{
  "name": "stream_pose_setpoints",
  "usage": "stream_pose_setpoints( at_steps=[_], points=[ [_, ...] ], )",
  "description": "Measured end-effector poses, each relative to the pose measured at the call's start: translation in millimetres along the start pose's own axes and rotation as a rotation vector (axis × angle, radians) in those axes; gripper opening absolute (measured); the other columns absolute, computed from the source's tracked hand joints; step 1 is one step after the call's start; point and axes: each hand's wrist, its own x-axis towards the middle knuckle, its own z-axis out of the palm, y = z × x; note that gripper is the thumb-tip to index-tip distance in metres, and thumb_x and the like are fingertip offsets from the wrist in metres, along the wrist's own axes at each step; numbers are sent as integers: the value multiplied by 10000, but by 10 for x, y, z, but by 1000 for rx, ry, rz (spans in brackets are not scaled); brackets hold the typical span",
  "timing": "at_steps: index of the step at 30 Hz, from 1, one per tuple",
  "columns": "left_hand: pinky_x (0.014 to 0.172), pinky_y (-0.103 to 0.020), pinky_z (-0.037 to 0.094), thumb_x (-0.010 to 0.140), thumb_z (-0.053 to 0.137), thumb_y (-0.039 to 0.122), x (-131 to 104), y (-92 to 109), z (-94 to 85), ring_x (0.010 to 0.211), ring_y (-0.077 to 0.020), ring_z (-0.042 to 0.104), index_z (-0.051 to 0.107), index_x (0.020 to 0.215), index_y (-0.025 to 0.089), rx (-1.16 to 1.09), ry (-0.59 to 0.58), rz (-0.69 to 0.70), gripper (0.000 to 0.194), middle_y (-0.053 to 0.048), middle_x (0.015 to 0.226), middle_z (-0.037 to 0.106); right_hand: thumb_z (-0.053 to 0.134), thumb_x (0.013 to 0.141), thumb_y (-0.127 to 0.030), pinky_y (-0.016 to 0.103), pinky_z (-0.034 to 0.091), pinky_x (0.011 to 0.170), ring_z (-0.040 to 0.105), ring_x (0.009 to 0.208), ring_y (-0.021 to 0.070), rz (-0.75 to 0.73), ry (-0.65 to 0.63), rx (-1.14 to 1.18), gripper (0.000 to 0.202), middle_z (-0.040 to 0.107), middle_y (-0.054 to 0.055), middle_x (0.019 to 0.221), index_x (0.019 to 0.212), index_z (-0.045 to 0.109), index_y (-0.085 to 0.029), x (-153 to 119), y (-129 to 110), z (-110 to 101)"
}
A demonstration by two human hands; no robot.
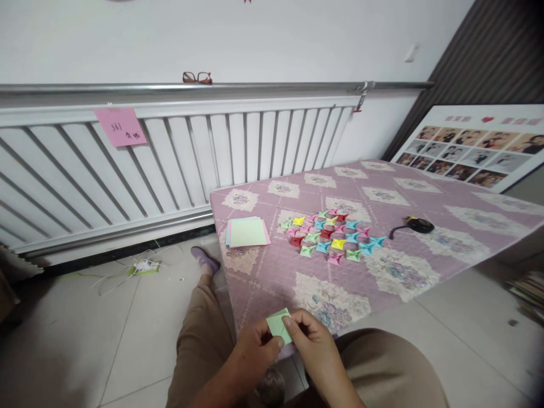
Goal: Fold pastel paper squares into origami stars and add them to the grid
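Between my two hands, at the near edge of the table, is a small folded square of light green paper (278, 327). My left hand (257, 343) pinches its lower left side, thumb on top. My right hand (310, 334) grips its right side, with the thumb pressed on the upper face. Beyond them, several folded paper shapes (326, 233) in pink, green, blue, yellow and red stand in rows on the table. Left of these lies a stack of coloured paper sheets (249, 232), pale green on top.
A patterned pink cloth covers the table (272, 277). A black object with a short strap (420, 225) lies on its right part. Behind is a white radiator (263, 141) with a pink note (120, 127); glasses (197, 78) rest on the pipe. A power strip (145, 266) sits on the floor.
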Motion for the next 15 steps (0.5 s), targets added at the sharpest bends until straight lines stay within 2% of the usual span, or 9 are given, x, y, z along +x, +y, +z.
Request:
stream_pose_setpoints(
  at_steps=[5, 10, 15],
  points=[
    [517, -224, 370, 745, 522, 357, 26, -121, 34, 507, -100, 494, 572, 730, 144, -19, -12, -120, 219, 14, 611, 563, 594, 763, -578, 257, 379, 507, 465, 504, 132, 45, 1, 59, 391, 512, -29, 538, 649, 516, -213, -11, 60, 25],
    [505, -220, 364, 730, 531, 367, 6, -89, 32, 480, -95, 481, 547, 685, 153, 17, -6, -150, 220, 23, 563, 557, 642, 708, -596, 240, 366, 493, 443, 514, 115, 44, 32, 73, 422, 485, -37, 554, 633, 490, -210, 18, -43, 18],
    [506, -229, 366, 714, 539, 400, -24, -56, 16, 473, -100, 481, 562, 720, 150, 31, -4, -151, 251, 17, 567, 564, 713, 614, -618, 254, 404, 529, 493, 548, 126, 118, 12, 197, 506, 546, -33, 629, 869, 590, -199, 56, -95, 11]
  ],
)
